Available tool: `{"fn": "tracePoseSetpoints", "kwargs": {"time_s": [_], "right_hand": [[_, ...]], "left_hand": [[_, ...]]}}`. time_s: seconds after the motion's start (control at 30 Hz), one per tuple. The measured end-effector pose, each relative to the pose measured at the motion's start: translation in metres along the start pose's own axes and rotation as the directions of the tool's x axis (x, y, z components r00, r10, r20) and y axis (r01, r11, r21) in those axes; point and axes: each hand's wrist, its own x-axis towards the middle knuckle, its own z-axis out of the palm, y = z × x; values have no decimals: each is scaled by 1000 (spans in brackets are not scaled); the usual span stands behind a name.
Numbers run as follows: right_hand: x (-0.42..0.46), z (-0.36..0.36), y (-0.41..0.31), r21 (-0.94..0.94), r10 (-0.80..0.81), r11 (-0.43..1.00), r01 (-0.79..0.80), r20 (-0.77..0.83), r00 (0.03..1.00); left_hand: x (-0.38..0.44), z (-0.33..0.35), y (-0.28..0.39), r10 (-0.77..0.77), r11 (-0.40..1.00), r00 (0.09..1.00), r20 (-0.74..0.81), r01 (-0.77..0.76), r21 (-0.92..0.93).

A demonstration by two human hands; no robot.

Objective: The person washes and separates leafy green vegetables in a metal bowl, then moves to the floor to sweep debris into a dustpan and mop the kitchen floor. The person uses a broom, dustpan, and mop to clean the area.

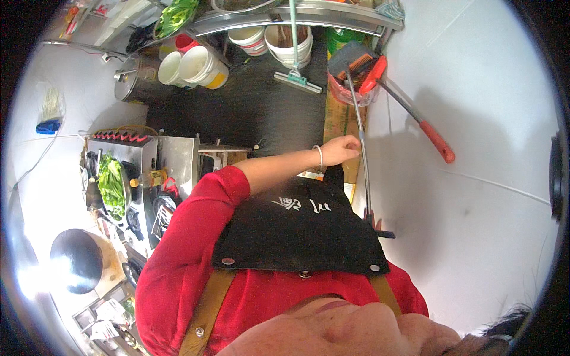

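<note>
My left hand [342, 150], with a pale bangle on the wrist, reaches across in front of my black apron [298, 236]. Its fingers are curled beside the long metal pole [361, 147] of a grey dustpan [349, 58] with an orange comb edge. Whether the fingers touch the pole or hold anything cannot be told. The dustpan rests over a bin lined with a pink plastic bag [345, 94]. A red broom head [375, 74] lies against it, its red grip [437, 141] leaning along the wall. The apron and my body hide my right hand.
A squeegee [297, 82] with a green pole stands on the dark floor [249, 107]. White buckets [200, 64] are near the metal shelf [289, 23]. On the left, leafy greens [112, 187] and an oil bottle [150, 179] sit on a steel counter. A white wall [472, 222] bounds the right.
</note>
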Motion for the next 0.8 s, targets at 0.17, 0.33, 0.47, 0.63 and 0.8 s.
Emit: {"fn": "tracePoseSetpoints", "kwargs": {"time_s": [0.17,0.33,0.47,0.63,0.8], "right_hand": [[17,-59,-3,278,-4,960,-44,173,985],[26,-73,-10,-215,-228,961,173,-262,938],[21,-68,-13,-485,-232,874,20,-381,895],[36,-26,-24,-821,-277,540,-183,-378,883],[137,140,-10,-997,-220,-23,76,79,972]], "left_hand": [[-24,-20,-48,-158,980,987,24,160,-116],[-64,-47,-80,-314,905,949,-26,291,-310],[-112,-78,-100,-397,842,912,-106,316,-438],[-168,-109,-127,-452,765,857,-247,230,-601],[-203,-125,-166,-533,598,778,-332,70,-798]]}}
